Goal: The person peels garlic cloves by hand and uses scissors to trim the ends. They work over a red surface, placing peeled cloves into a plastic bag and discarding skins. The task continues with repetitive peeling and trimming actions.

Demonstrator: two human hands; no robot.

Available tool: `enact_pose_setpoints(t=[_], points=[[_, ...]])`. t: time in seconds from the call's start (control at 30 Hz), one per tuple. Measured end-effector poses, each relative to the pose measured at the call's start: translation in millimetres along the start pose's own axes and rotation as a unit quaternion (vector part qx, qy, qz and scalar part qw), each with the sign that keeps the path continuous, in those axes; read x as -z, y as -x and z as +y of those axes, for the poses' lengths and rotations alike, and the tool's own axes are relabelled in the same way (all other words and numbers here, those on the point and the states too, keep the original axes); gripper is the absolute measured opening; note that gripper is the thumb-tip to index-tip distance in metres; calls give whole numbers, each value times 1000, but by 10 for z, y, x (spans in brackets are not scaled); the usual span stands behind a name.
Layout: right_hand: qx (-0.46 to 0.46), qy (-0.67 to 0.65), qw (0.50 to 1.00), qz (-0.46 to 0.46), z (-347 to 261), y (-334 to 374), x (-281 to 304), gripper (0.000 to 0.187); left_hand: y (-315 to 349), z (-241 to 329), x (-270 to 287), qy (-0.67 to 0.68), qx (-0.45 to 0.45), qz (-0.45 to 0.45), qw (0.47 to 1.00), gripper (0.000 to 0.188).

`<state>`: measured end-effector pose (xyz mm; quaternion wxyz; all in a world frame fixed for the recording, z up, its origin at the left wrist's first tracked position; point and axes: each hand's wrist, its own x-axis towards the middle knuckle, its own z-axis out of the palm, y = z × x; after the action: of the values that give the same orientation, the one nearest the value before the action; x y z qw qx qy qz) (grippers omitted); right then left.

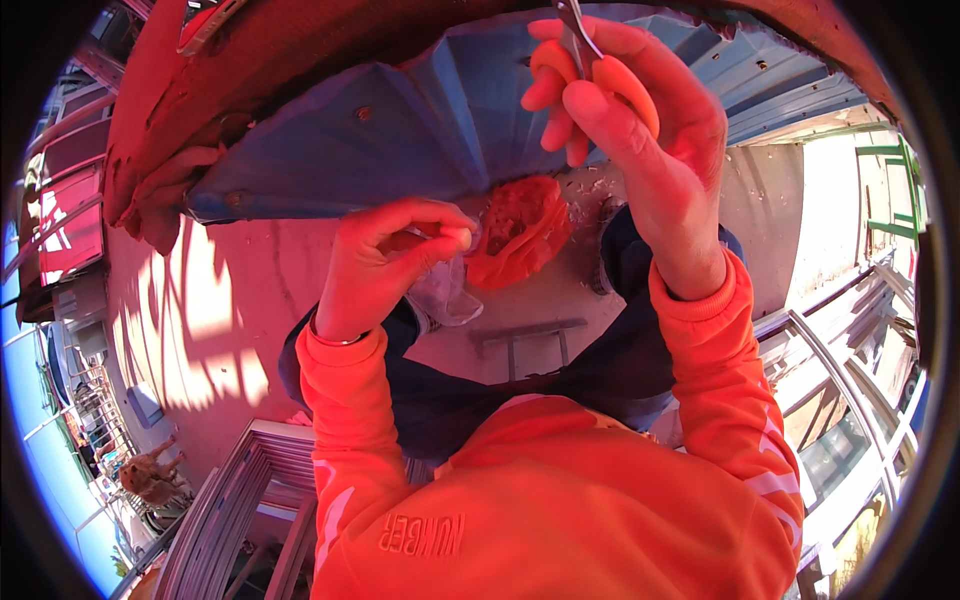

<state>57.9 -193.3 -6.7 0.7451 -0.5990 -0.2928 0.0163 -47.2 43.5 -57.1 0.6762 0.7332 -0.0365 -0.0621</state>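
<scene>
My right hand (pixel 670 140) is raised at the upper right, its fingers wrapped through the orange handles of a pair of scissors (pixel 627 90). The metal blades point up and away, partly cut off by the top edge of the view. Lower and to the left, my left hand (pixel 385 255) is closed in a pinch, thumb against fingertips. Whatever it may hold is too small to make out. A red plastic bag (pixel 520 240) with small bits in it lies open on the ground beyond my left fingertips. Below that hand hangs or lies something whitish and thin (pixel 445 295).
A blue ribbed metal sheet (pixel 370 140) spans the area ahead, under a reddish cloth (pixel 160 150). A low stool-like frame (pixel 530 338) lies between my legs. Stacked metal frames (pixel 235 490) stand at lower left, with a brown dog (pixel 150 477) beyond. More frames (pixel 840 370) lie right.
</scene>
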Motion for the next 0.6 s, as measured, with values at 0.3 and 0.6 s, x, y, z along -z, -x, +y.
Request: enact_pose_setpoints(t=[0.3, 0.6], points=[[16, -122, 991, 54, -70, -184, 152, 60, 20, -3236, 472, -326, 147, 140, 923, 13], [52, -43, 993, 95, -105, -219, 289, 63, 277, -4553, 434, -324, 158, 185, 914, 15]])
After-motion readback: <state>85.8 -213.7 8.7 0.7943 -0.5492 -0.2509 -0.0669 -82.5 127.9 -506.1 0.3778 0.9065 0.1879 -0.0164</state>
